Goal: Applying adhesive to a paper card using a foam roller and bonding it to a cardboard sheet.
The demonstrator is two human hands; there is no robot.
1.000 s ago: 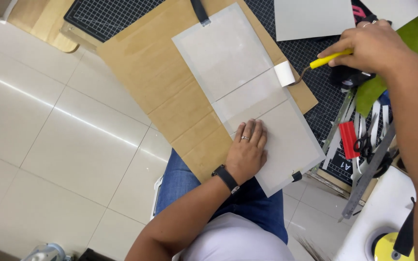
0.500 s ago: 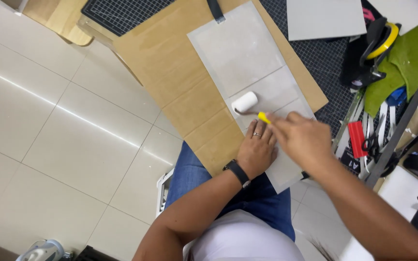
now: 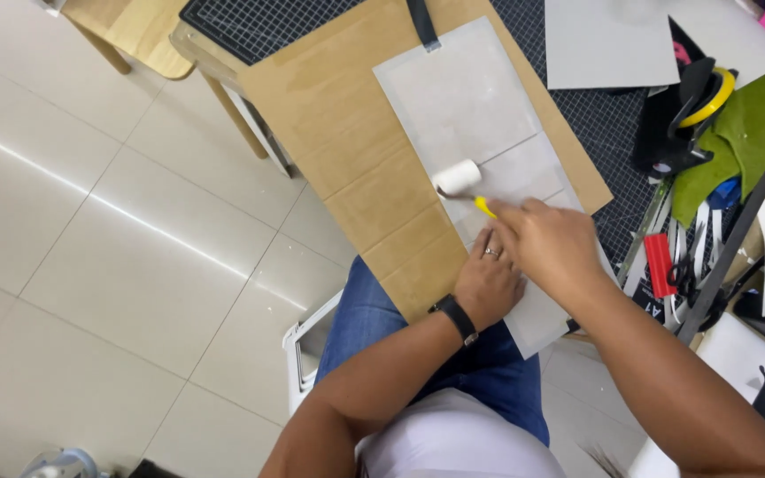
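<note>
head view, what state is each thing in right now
small white roller with yellow handle: gripped by right hand, lying on the sheet
long pale grey sheet: flat on brown cardboard, pinned by left hand
left hand: palm down

one roller (image 3: 458, 175), two grey sheets (image 3: 462, 97), two hands (image 3: 551, 243)

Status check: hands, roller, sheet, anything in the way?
Right hand grips mini roller on grey sheet. Left hand flat on the sheet's near end. Path unobstructed.
</note>
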